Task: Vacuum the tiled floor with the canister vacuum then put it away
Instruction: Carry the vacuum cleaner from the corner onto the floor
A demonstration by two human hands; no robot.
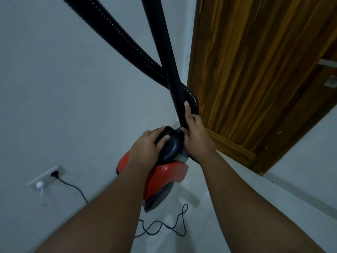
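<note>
A red canister vacuum (164,178) stands on end on the white tiled floor (209,225), close to the wall corner. My left hand (145,145) grips its black top handle (169,145). My right hand (196,136) is wrapped around the smooth black wand (164,52) just above where it meets the canister. The ribbed black hose (116,33) crosses behind the wand and loops down by my right hand. The upper ends of both hose and wand run out of view at the top.
A black power cord (164,225) lies in loops on the floor and runs to a wall socket (54,173) at lower left. A wooden door (255,79) stands just right of the vacuum. White wall (63,88) fills the left.
</note>
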